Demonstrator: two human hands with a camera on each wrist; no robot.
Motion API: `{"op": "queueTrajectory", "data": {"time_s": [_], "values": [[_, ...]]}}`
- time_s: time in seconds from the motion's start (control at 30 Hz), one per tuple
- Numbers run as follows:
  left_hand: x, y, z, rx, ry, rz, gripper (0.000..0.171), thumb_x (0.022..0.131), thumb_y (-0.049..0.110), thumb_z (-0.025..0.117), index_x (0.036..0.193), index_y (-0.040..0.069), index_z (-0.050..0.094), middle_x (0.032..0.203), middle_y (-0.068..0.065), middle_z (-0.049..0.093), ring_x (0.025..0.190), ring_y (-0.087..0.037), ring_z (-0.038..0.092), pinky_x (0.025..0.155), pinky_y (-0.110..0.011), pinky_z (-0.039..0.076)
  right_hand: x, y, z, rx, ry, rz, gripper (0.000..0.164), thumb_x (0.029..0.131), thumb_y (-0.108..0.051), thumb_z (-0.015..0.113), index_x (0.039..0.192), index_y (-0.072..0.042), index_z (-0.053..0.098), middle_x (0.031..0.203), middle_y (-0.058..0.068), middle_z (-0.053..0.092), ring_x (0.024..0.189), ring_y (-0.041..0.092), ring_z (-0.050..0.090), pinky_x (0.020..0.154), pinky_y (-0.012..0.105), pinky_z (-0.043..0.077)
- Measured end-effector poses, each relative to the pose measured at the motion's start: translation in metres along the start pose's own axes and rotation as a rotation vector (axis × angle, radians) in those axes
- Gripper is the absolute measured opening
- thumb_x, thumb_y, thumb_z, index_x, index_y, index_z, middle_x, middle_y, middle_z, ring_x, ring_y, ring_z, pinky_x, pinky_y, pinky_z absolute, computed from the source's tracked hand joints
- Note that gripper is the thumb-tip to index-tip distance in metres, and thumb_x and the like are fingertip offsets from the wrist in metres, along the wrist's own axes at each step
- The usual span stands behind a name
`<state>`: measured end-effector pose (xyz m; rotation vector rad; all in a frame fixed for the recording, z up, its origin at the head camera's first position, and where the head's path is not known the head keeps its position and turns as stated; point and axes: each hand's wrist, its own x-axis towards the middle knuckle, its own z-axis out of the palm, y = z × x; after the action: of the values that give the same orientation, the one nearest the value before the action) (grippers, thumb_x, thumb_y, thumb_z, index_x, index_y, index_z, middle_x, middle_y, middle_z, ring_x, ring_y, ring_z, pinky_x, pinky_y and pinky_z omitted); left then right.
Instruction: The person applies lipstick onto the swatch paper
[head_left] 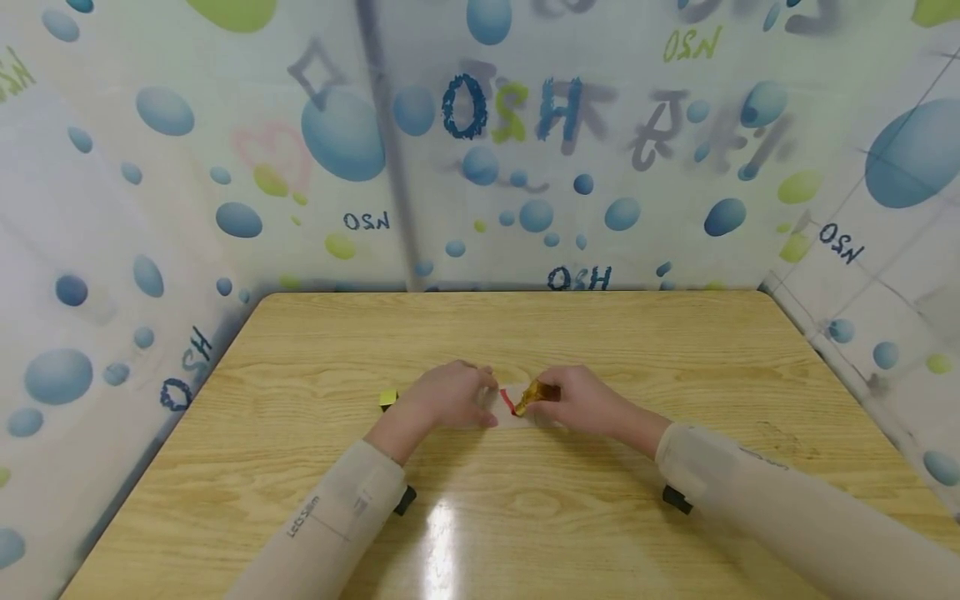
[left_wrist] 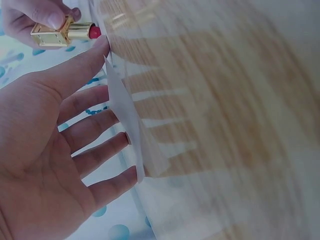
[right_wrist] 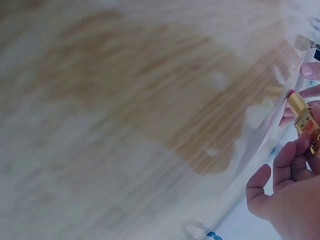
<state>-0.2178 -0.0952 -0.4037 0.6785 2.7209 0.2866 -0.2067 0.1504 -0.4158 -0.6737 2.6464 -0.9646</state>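
Observation:
My right hand (head_left: 585, 402) pinches a gold lipstick (head_left: 531, 397), its red tip at the lower end of a red stroke (head_left: 507, 401) on a small sheet of white paper (head_left: 512, 422). In the left wrist view the lipstick (left_wrist: 80, 31) shows its red bullet out of the gold tube, close to my left thumb tip. The fingertips of my left hand (head_left: 453, 398) rest along the left part of the paper, fingers spread and nearly straight in the left wrist view. One edge of the paper (left_wrist: 118, 92) lifts there. The right wrist view catches my right hand (right_wrist: 295, 187) around the lipstick's base.
A small yellow-topped dark block (head_left: 387, 399) stands on the wooden table (head_left: 540, 533), just left of my left hand. Patterned sheeting (head_left: 480, 208) hangs behind the table's far edge and along both sides. Dark wrist devices (head_left: 677, 499) sit under both sleeves.

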Motion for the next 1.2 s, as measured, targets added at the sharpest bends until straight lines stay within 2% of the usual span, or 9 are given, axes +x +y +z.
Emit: {"op": "queueTrajectory", "data": {"time_s": [0.3, 1.2], "values": [[-0.001, 0.001, 0.0, -0.006, 0.0, -0.006, 0.059, 0.095, 0.048, 0.079, 0.146, 0.022, 0.065, 0.169, -0.002, 0.046, 0.152, -0.032, 0.049, 0.124, -0.052, 0.043, -0.006, 0.004, 0.001, 0.018, 0.016, -0.055, 0.017, 0.098, -0.026, 0.08, 0.089, -0.014, 0.071, 0.079, -0.002, 0.063, 0.069, 0.011, 0.051, 0.061, 0.024, 0.044], [-0.003, 0.003, -0.003, -0.012, -0.005, -0.003, 0.057, 0.095, 0.046, 0.08, 0.145, 0.022, 0.066, 0.168, -0.002, 0.046, 0.152, -0.032, 0.049, 0.125, -0.051, 0.042, -0.018, -0.002, -0.001, 0.031, -0.008, -0.039, 0.013, 0.099, -0.026, 0.078, 0.097, -0.015, 0.073, 0.082, -0.002, 0.062, 0.068, 0.01, 0.05, 0.06, 0.025, 0.043]]}}
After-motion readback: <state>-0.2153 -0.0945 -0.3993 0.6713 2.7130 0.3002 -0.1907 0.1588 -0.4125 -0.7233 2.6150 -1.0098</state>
